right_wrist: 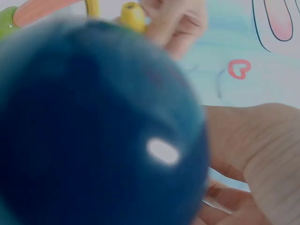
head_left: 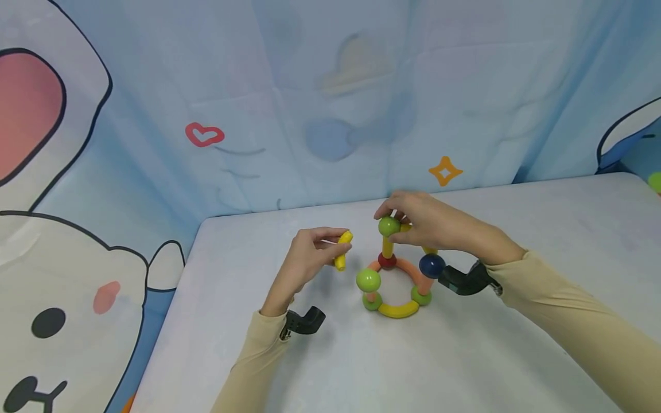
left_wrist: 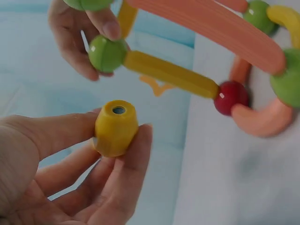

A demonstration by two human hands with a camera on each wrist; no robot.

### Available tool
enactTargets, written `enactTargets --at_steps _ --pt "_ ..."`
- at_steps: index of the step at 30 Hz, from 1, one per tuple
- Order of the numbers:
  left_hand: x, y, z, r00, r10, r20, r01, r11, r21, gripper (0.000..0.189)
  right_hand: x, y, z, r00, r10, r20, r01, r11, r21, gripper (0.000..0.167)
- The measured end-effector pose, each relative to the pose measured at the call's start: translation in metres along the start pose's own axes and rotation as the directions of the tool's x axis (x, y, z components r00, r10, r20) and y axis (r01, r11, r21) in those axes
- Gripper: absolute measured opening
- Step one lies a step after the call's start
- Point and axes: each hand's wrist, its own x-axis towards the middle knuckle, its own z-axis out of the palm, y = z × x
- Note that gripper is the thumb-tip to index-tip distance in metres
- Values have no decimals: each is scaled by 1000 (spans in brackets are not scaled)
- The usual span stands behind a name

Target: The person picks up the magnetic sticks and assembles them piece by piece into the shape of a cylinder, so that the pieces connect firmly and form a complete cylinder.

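Observation:
My left hand [head_left: 310,256] pinches a short yellow rod [head_left: 342,250] between thumb and fingers, just left of a ball-and-rod structure. A small dark round inset shows in the rod's end [left_wrist: 118,110] in the left wrist view. With its fingers, my right hand [head_left: 426,221] holds a green ball [head_left: 389,226] at the structure's top, above an upright yellow rod [left_wrist: 173,74] that stands on a red ball [head_left: 387,261]. A dark blue ball [head_left: 432,266] sits below the right wrist. In the right wrist view that ball [right_wrist: 98,126] hides most of the right fingers.
The ring-shaped base has orange curved rods [head_left: 409,268], a yellow curved rod [head_left: 399,310] and green balls [head_left: 421,295]. Another green ball [head_left: 368,280] tops a short upright at the front left. All stands on a white table [head_left: 330,367] before a printed blue curtain [head_left: 289,103].

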Motion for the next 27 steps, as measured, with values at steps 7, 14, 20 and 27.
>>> enactTargets --at_steps 7,14,20,27 --pt "7 22 6 996 68 56 -69 997 18 33 0 0 1 1000 12 -6 -12 1000 11 33" --pt "9 31 11 992 92 89 -101 989 107 32 1 -2 1 1000 -3 -4 4 1000 12 32" --pt "10 34 13 989 107 98 -119 986 120 30 1 -3 0 1000 5 0 -5 1000 14 32" --pt "7 30 12 988 47 146 -45 999 -14 31 -1 -4 1 1000 -13 -11 13 1000 18 34"
